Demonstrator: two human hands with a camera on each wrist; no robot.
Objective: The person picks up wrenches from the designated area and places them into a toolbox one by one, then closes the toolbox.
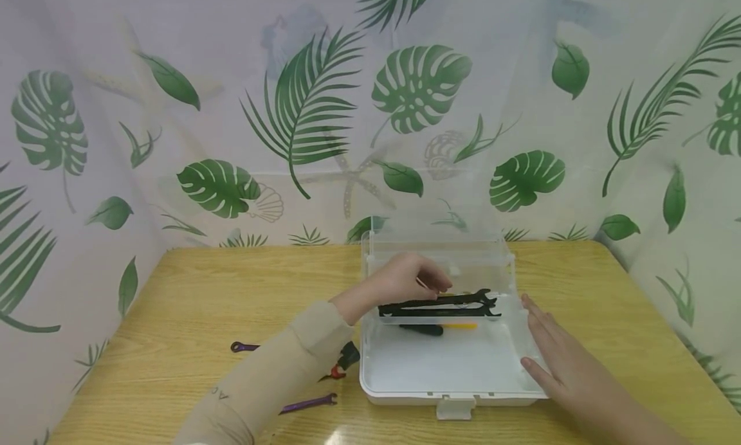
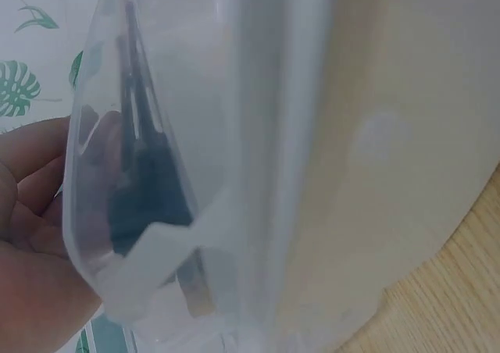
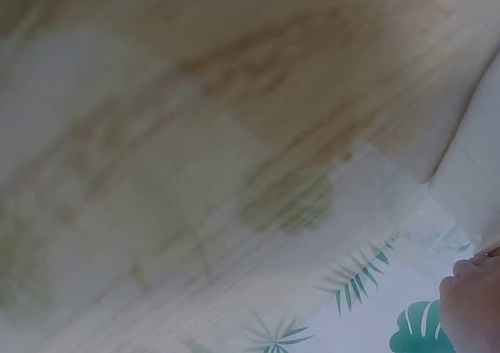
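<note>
Wooden desk [image 1: 191, 290] carries a clear plastic box [image 1: 451, 393], lid raised. At its right wall the right hand [image 1: 556, 361] presses flat, fingers straight. Inside, toward the back, the left hand [image 1: 405, 278] pinches black wrenches [image 1: 440, 303] above a screwdriver [image 1: 434, 329]. A loose pinch could let the wrenches drop, jolting the box.

You are working on a light wooden table [image 1: 191, 303] with visible grain and a slight sheen. The clear plastic storage box [image 1: 451, 393] is smooth and translucent (milky white at the base). The two black wrenches [image 1: 440, 305] look matt. The purple wrenches [image 1: 309, 403] show a metallic sheen. The leaf-printed backdrop [image 1: 173, 110] appears thin and softly glossy, the beige sleeve [image 1: 272, 381] matt cloth.
</note>
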